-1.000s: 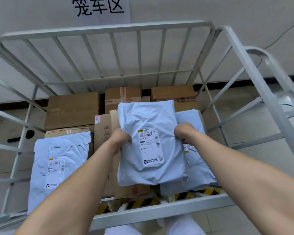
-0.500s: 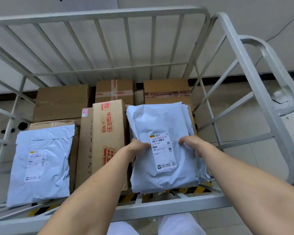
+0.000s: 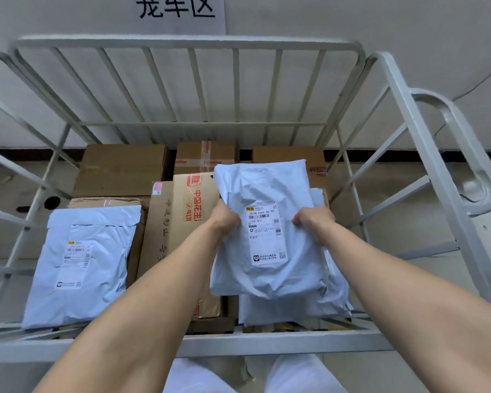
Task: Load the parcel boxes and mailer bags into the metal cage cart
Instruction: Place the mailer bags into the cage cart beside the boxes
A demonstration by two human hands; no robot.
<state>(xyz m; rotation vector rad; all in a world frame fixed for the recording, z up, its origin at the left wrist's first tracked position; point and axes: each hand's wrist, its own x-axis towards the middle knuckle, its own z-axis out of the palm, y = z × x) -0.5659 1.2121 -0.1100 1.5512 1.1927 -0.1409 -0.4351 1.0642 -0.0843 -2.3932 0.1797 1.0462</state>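
The mailer bag (image 3: 267, 236), pale blue-grey plastic with a white shipping label (image 3: 267, 235) facing up, is gripped at both side edges inside the metal cage cart (image 3: 187, 43), held over the right part of the load. The left hand (image 3: 226, 219) pinches its left edge, its fingers curled under the bag and so out of sight; the right hand (image 3: 312, 221) grasps the right edge beside the label, its fingers (image 3: 296, 222) clenched on the plastic. Both forearms reach in over the cart's near rail (image 3: 267, 344). Directly beneath the held bag lies a second mailer bag (image 3: 295, 310), whose lower and right edges stick out past it; whether the two touch cannot be told. To the left of these, a tall cardboard box (image 3: 187, 205) with red printed characters lies lengthwise beside a plainer brown box (image 3: 159, 222) carrying a small pink sticker. At the far left of the cart a third mailer bag (image 3: 80, 265) lies flat, label up, on top of a flattened brown carton (image 3: 108, 201). Along the back of the cart stand three more parcel boxes: a large plain one (image 3: 122, 168) on the left, a taped one (image 3: 204, 157) in the middle, and one (image 3: 289, 156) on the right partly hidden by the held bag. Behind the cart, a white paper sign (image 3: 179, 9) with black characters is fixed to the wall. A curved handle (image 3: 465, 148) projects from the cart's right side.
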